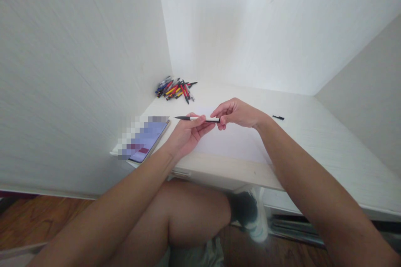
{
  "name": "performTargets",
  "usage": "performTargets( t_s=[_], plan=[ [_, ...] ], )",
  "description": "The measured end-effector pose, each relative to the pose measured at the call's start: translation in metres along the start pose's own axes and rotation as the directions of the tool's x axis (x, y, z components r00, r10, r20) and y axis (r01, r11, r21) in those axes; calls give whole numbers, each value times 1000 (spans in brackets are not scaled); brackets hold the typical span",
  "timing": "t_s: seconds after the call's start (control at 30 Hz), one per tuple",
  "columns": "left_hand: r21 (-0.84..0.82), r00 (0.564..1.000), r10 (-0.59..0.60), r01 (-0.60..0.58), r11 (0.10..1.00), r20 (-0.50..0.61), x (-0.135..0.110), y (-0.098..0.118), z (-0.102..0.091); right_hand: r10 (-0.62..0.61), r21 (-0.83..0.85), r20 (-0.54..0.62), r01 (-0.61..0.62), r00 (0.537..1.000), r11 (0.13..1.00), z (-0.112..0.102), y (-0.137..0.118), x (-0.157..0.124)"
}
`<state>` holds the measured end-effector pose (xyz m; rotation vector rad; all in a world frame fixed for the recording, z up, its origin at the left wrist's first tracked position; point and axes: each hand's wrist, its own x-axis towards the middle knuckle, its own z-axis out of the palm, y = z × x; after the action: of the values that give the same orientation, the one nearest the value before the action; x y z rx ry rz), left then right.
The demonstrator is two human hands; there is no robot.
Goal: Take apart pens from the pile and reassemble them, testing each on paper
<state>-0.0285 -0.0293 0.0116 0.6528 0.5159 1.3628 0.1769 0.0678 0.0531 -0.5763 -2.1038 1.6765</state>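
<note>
Holding one slim white-and-black pen over a white desk: left hand pinches it mid-length, right hand clasps its black end. One flat rectangular phone's off left, one small black cap-like piece right, and the multicoloured plastic pen pile behind is way too jumbled to count.

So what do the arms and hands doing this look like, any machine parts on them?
No machine parts show: the left hand and right hand are human and ungloved. No sleeves, watch, bracelet or cables are visible up to the picture's edge.
</note>
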Motion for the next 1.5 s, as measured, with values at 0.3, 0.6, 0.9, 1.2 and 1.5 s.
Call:
performTargets(
  t_s=[0.3,0.6,0.9,1.2,1.5],
  plan=[
    [73,991,-8,-1,997,135,-2,6,17,-93,65,74,89,993,994,-1,-4,1],
    [335,965,236,-187,923,-112,9,6,4,11,276,-382,103,924,956,0,16,15],
    [517,973,229,-176,838,-39,1,-16,29,46,205,-583,91,811,975,27,17,26],
    [420,978,197,-152,895,-66,8,-17,26,30,224,-628,143,778,964,14,19,25],
    [236,985,-150,168,957,-90,4,-5,14,-147,-257,-265,77,953,963,32,0,16]
  ],
)
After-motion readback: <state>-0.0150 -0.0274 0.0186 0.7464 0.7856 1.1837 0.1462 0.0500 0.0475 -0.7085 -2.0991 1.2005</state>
